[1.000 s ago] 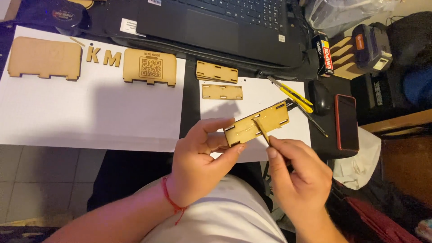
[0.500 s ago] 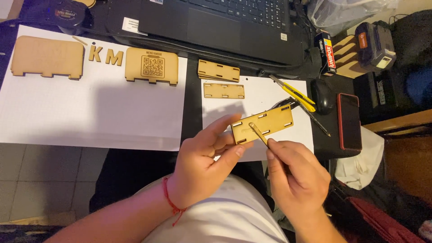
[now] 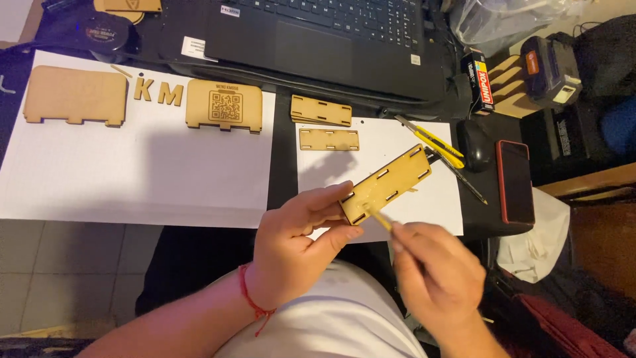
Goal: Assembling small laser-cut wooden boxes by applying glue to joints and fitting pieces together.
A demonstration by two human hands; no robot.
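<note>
- Slotted wooden panel (image 3: 386,184): held tilted above the white paper sheet (image 3: 397,142), clear of the counter (image 3: 281,159); raised and angled more steeply than a second ago.
- Left hand (image 3: 298,255): grip clenched on lower left end of panel, thumb and fingers pinching its edge; red string at the wrist.
- Right hand (image 3: 437,278): grip closed on a thin wooden stick (image 3: 379,219), tip touching the panel near its lower edge; hand blurred, shifted down and right since earlier frames, suggesting working along the edge.
- Two smaller slotted strips (image 3: 324,122): flat just beyond the panel.
- Yellow cutter (image 3: 430,140), mouse (image 3: 475,144), phone (image 3: 515,180): to the right.
- Engraved plaque (image 3: 224,106), two wooden letters (image 3: 159,91), blank plaque (image 3: 74,96): on the large paper at left, unmoved.
- Laptop (image 3: 318,33): at far edge.
</note>
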